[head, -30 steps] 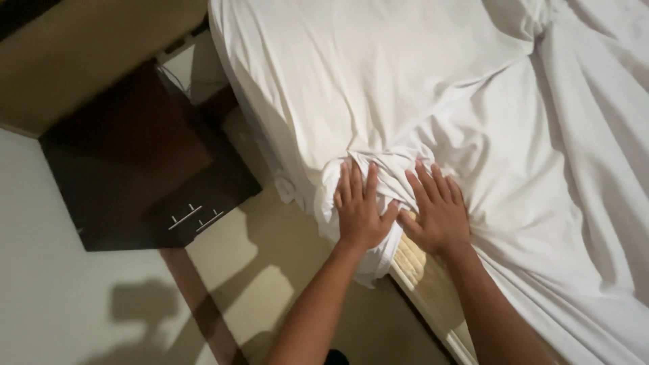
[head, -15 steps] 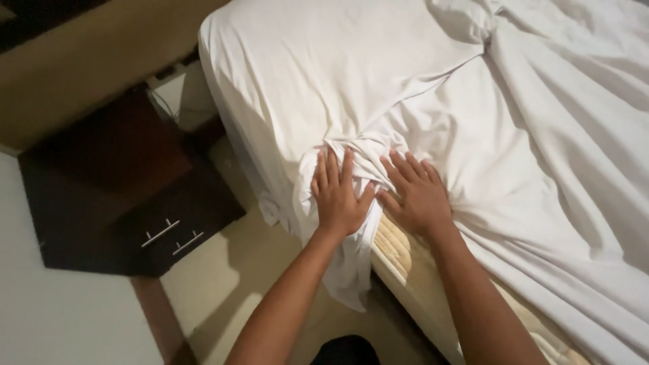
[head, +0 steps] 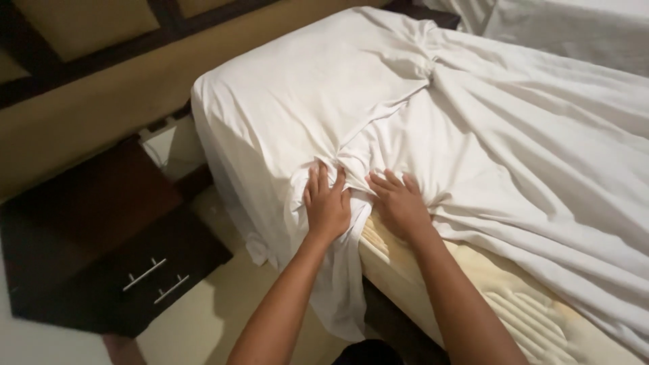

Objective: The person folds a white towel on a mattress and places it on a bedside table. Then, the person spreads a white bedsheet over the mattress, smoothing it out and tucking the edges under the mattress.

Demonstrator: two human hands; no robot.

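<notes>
A white sheet (head: 473, 135) lies rumpled over a mattress (head: 487, 297) whose quilted yellowish side shows bare below my arms. At the mattress edge the sheet is bunched into a twisted fold. My left hand (head: 326, 206) presses flat on that bunched cloth, fingers spread, where it hangs down the side. My right hand (head: 400, 203) rests beside it on the sheet at the mattress edge, fingers apart. A loose flap of sheet (head: 338, 284) hangs toward the floor under my left forearm.
A dark wooden nightstand (head: 115, 257) with two metal drawer handles stands left of the bed. A padded tan headboard wall (head: 101, 101) runs behind it. A second white-covered bed (head: 581, 27) shows at the top right. Pale floor (head: 203, 324) lies between nightstand and bed.
The view has pulled back and shifted, showing more of the bed. Both hands stay pressed on the bunched sheet at the mattress edge, now a little closer to the corner fold.
</notes>
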